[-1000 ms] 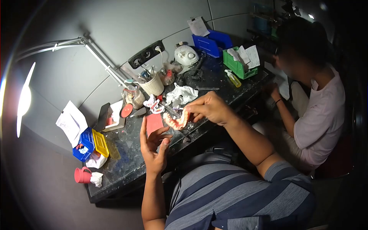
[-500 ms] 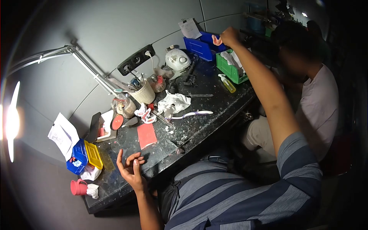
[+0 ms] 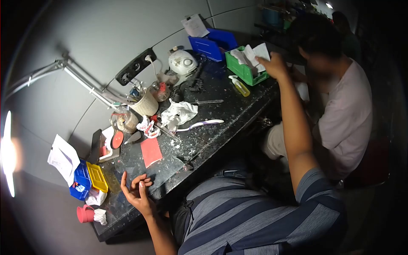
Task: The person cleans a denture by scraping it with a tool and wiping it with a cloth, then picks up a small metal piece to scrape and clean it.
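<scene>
My left hand (image 3: 139,196) is raised palm up over the near edge of the dark bench (image 3: 204,148), its fingers apart and nothing in them. On the far side of the bench, my right hand (image 3: 275,66) has its fingers closed on a white paper (image 3: 261,52) at the green bin (image 3: 242,71). More white sheets stand in that bin. A blue bin (image 3: 207,48) is just behind it, and a small bottle of yellow liquid (image 3: 241,87) lies in front. A red sheet (image 3: 151,152) is on the bench near my left hand.
A seated person (image 3: 344,106) is close beside my right arm. Crumpled tissue (image 3: 180,112), a toothbrush (image 3: 204,124), a woven cup of tools (image 3: 145,104) and a white device (image 3: 182,62) are on the bench. Blue and yellow bins (image 3: 97,177) and a pink mug (image 3: 85,213) are at left.
My right hand has moved from above the blue bin to the paper at the green bin. The pink dental piece it held is out of sight. The view has shifted slightly.
</scene>
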{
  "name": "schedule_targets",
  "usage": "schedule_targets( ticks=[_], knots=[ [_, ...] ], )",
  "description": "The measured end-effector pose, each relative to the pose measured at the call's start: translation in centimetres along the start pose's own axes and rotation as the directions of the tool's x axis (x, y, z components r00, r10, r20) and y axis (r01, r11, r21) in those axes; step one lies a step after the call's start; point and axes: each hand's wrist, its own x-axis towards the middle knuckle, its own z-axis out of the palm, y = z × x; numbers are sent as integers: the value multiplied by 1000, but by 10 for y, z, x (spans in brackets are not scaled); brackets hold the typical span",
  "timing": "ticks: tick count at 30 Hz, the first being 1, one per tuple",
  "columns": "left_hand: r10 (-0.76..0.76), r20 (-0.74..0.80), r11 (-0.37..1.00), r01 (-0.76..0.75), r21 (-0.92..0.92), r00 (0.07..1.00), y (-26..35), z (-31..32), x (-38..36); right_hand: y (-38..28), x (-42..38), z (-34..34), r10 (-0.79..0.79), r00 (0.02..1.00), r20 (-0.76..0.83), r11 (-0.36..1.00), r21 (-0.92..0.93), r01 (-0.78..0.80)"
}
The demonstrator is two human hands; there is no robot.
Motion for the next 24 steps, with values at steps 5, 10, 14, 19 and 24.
schedule_targets(
  ticks=[5,10,14,19,24],
  knots=[
    [7,-5,1000,-7,30,1000,-1,-1,1,20,-20,24,98,995,-5,993,58,-98],
    [9,-41,999,-7,49,999,-1,1,2,3,-15,-6,128,981,-143,982,154,-106],
    [-17,-38,998,19,68,999,0,4,2,-1,27,-17,-53,967,-249,988,127,86],
    [-11,-31,995,14,99,999,-1,4,2,-57,100,3,-130,961,-244,986,-138,98],
    [-17,-41,995,21,99,999,-3,2,2,-80,152,55,-218,961,-173,976,-50,213]
  ],
)
